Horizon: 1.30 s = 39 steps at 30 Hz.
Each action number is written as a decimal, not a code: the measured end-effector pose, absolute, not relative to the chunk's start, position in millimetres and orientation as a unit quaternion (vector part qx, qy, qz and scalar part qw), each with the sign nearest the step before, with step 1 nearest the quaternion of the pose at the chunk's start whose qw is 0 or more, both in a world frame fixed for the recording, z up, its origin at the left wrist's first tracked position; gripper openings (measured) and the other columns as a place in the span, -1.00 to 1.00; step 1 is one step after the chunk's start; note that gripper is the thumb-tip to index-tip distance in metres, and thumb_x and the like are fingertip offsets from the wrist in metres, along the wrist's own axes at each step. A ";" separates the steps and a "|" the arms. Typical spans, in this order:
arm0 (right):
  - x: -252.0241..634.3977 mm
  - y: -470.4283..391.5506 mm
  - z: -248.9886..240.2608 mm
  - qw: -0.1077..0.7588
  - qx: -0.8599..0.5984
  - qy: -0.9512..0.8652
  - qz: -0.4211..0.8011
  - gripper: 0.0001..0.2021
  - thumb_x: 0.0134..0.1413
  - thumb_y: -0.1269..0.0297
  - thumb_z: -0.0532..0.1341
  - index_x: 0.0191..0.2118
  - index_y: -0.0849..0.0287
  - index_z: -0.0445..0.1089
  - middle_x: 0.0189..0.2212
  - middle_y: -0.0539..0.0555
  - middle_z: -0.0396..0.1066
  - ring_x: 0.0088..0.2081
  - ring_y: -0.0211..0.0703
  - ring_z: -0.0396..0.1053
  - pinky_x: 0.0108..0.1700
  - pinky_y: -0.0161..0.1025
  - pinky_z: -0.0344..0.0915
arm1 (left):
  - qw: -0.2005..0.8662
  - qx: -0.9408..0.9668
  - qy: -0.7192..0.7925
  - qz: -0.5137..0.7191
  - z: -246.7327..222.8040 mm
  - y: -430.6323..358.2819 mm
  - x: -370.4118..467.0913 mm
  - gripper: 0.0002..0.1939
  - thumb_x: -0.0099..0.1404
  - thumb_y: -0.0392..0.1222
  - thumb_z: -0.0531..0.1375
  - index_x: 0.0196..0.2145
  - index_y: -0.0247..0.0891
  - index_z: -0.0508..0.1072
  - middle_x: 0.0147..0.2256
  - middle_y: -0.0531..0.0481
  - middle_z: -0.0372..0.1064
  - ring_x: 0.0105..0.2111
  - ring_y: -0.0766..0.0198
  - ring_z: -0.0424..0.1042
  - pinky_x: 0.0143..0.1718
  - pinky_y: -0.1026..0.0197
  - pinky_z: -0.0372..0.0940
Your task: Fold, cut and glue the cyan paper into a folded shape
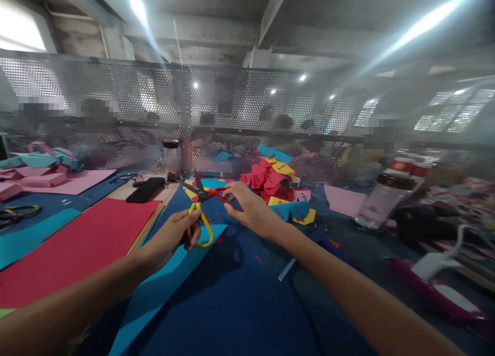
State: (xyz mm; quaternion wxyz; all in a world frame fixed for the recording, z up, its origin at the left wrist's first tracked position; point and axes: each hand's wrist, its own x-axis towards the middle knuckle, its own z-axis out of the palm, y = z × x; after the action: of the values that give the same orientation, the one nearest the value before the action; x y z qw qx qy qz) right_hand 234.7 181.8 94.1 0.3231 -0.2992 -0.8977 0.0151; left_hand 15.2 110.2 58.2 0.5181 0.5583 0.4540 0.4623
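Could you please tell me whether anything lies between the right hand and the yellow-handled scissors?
Yes: a red item, held by the right hand, lies between that hand and the yellow-handled scissors, at their right side. I cannot tell what it is.

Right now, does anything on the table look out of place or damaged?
A small red paper scrap lies loose on the dark-blue tabletop, apart from the jumbled pile of red, yellow and blue folded paper, so it looks stray. Nothing looks clearly spilled or broken.
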 end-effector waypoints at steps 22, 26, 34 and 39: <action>206.9 134.4 64.8 0.527 -0.349 -0.540 0.556 -0.58 0.06 -0.19 0.29 -0.33 0.13 0.40 -0.32 0.13 0.55 -0.27 -0.04 0.54 -0.25 -0.19 0.46 | 0.613 0.543 0.365 0.443 53.1 78.7 80.9 -0.51 0.21 0.37 0.23 -0.39 -0.14 0.35 -0.61 0.08 0.41 -0.66 0.30 0.32 -0.55 0.23 0.22; 210.5 134.9 70.2 0.536 -0.364 -0.513 0.563 -0.52 -0.09 -0.21 0.39 -0.37 0.16 0.39 -0.38 0.14 0.56 -0.36 -0.06 0.53 -0.38 -0.24 0.42 | 0.619 0.546 0.355 0.439 52.4 76.8 86.9 -0.46 0.19 0.40 0.24 -0.37 -0.16 0.32 -0.60 0.05 0.43 -0.66 0.31 0.32 -0.56 0.25 0.23; 212.1 129.1 73.9 0.525 -0.378 -0.573 0.503 -0.47 0.05 -0.25 0.29 -0.48 0.21 0.42 -0.46 0.13 0.55 -0.46 -0.17 0.48 -0.37 -0.28 0.38 | 0.591 0.565 0.390 0.424 54.4 76.1 85.7 -0.53 0.33 0.28 0.16 -0.23 -0.24 0.36 -0.45 0.03 0.48 -0.58 0.33 0.40 -0.46 0.24 0.33; 223.4 148.5 72.3 0.547 -0.394 -0.535 0.509 -0.53 0.01 -0.21 0.33 -0.41 0.19 0.45 -0.44 0.11 0.57 -0.51 -0.21 0.44 -0.47 -0.29 0.34 | 0.390 0.734 0.451 0.325 47.4 64.4 60.0 -0.65 0.38 -0.01 0.16 0.06 -0.17 0.38 0.01 -0.13 0.49 -0.09 0.08 0.53 -0.06 0.01 0.42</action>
State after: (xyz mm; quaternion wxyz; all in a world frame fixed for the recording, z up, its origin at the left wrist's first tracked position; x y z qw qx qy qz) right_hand 223.4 148.5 72.3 0.5472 -0.3943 -0.5346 0.5093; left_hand 60.0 64.4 47.4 0.3905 0.7340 0.4510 0.3246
